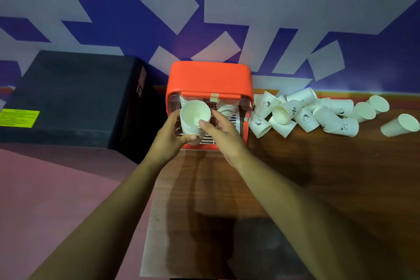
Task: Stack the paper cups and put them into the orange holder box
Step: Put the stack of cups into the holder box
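One orange holder box (209,79) at the surface's (318,177) far edge contains one cup stack (227,108). The left hand (169,141) grips a second stack (193,120) at its opening, and the right hand (223,138) pinches that stack's rim. At least twelve loose cups (306,118) lie toppled along the far edge.

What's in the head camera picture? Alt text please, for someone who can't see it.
A person's left hand and right hand hold a stack of white paper cups at the open front of an orange holder box; another stack sits inside. Loose cups lie tumbled on the wooden table to the right.
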Motion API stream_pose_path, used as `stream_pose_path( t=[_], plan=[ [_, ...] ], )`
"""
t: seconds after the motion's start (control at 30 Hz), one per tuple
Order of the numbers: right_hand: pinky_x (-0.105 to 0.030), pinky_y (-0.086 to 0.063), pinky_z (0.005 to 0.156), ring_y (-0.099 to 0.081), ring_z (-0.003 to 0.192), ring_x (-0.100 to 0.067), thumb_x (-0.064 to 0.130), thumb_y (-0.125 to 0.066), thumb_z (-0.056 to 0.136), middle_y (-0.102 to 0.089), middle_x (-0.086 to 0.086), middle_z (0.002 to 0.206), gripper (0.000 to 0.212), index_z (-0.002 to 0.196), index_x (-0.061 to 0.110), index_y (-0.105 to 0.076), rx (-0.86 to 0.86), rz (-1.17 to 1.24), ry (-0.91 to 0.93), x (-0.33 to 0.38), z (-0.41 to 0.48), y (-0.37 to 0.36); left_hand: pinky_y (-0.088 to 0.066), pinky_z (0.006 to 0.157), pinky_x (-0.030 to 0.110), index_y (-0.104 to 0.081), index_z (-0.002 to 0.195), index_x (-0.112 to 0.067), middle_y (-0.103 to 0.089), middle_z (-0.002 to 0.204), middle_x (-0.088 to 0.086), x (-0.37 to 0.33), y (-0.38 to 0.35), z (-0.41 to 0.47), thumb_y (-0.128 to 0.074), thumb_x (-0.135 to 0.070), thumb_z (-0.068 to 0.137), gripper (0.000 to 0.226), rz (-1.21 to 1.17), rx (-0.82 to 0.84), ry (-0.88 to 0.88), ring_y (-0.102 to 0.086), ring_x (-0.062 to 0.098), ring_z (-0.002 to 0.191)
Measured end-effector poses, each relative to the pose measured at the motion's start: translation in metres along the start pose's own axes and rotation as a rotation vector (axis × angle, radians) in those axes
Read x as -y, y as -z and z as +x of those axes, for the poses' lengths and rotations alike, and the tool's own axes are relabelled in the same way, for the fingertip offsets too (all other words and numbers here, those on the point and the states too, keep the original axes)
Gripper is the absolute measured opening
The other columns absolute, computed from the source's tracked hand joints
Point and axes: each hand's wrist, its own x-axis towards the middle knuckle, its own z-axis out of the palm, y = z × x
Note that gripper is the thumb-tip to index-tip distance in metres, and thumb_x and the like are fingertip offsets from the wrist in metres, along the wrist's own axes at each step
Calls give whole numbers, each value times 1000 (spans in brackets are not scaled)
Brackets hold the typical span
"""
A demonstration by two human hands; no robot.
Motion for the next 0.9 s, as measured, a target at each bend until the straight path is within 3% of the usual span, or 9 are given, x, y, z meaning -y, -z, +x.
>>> stream_pose_path(
  t=[0.1,0.2,0.33,0.4,0.5,0.63,0.8,0.9],
  plan=[
    [-33,-55,93,-64,114,-13,26,-69,89,-67,1,124,48,135,23,-57,-38,-16,-38,-15,8,-4,-48,107,33,-45,141,-28,-58,136,-12,16,-1,8,-84,-12,79,75,18,-2,43,-57,8,127],
    [-41,-52,100,-63,115,-15,33,-70,85,-67,2,123,49,132,26,-58,-52,-70,-72,-29,17,-8,-47,110,38,-48,139,-26,-60,135,-9,29,-4,14,-82,-6,80,70,14,3,88,-57,7,127],
    [-40,-49,104,-60,118,-8,40,-71,83,-66,8,126,55,135,33,-56,-27,-157,-105,-43,30,-9,-45,111,47,-47,138,-34,-60,134,-14,47,-5,22,-82,-25,76,72,43,6,133,-56,7,128],
    [-36,-50,101,-61,116,-8,32,-75,84,-66,9,125,50,131,34,-58,-16,-149,-125,-47,36,-5,-43,113,46,-45,140,-36,-59,137,-14,51,-6,26,-80,-31,76,74,55,14,141,-53,8,131],
    [-32,-51,98,-61,117,-10,18,-79,82,-62,11,128,66,140,35,-50,21,-128,-151,-52,41,5,-42,114,42,-45,139,-38,-57,139,-14,53,-7,32,-81,-19,82,70,71,4,130,-52,9,133],
    [-25,-50,96,-58,117,-4,7,-71,88,-57,16,128,71,147,29,-40,37,-156,-161,-55,45,5,-42,110,28,-44,141,-37,-54,132,-29,57,-7,38,-78,-16,86,68,90,1,123,-51,6,130],
    [-39,-50,103,-58,122,-14,7,-68,89,-57,3,137,62,145,23,-44,-6,-223,-139,-59,56,1,-40,102,16,-43,149,-29,-57,141,-12,53,-6,44,-75,-17,90,68,123,8,157,-51,7,131],
    [-42,-46,106,-54,127,-15,19,-70,89,-55,3,141,61,144,23,-45,13,-302,-152,-61,55,3,-44,107,29,-45,147,-29,-59,140,-8,49,-5,43,-75,-21,89,65,148,20,190,-53,11,130]
  ],
)
